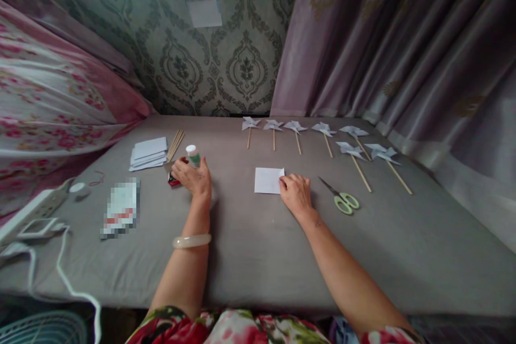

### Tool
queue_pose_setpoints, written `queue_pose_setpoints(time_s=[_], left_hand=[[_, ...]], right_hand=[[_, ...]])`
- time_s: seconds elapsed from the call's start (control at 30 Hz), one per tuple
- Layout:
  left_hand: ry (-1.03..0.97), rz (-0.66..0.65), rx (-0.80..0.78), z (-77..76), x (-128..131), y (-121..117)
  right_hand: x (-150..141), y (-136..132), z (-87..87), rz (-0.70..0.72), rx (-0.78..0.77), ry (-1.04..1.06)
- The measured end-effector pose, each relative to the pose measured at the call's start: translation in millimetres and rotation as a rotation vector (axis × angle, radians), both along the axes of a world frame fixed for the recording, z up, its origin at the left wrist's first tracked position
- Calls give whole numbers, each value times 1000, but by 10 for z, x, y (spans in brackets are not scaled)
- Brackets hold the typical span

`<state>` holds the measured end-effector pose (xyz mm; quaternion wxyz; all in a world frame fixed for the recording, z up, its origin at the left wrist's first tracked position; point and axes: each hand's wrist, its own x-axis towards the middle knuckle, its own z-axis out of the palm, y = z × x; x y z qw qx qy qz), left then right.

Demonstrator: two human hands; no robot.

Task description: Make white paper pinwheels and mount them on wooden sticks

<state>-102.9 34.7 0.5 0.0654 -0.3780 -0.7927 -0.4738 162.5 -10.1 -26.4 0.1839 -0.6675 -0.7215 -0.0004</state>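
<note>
My left hand [194, 176] is over the table's left part, thumb apart from the bent fingers, which reach over a small red and dark box [174, 181]. Just beyond it, between thumb and fingers in the view, shows a small bottle [194, 155] with a white cap; its lower part is hidden behind the hand. My right hand [296, 191] is closed at the right edge of a white square of paper [266, 180] lying on the table, its thumb and curled fingers on that edge. To its right lie scissors [342, 200] with green handles, blades slightly parted.
Several paper pinwheels [323, 129] on sticks lie at the back right. A stack of white paper [148, 153] and thin wooden sticks [176, 144] are at the left, with a blurred packet [121, 207] nearer. A power strip [38, 212] with white cables runs along the left edge.
</note>
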Motion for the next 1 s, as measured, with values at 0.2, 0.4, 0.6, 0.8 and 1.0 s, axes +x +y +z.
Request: queue_pose_setpoints(time_s=[0.2, 0.4, 0.6, 0.8, 1.0], left_hand=[[-31, -22, -33, -24, -37, 91], [-46, -59, -58, -92, -53, 150], [-6, -65, -88, -78, -40, 123], [12, -206, -8, 26, 139, 32], [-182, -692, 99, 126, 689, -243]], right_hand=[[-10, -6, 16, -42, 15, 20], [-2, 1, 3, -44, 25, 46], [-1, 5, 3, -40, 6, 37], [8, 26, -14, -29, 81, 138], [7, 74, 92, 24, 234, 501]])
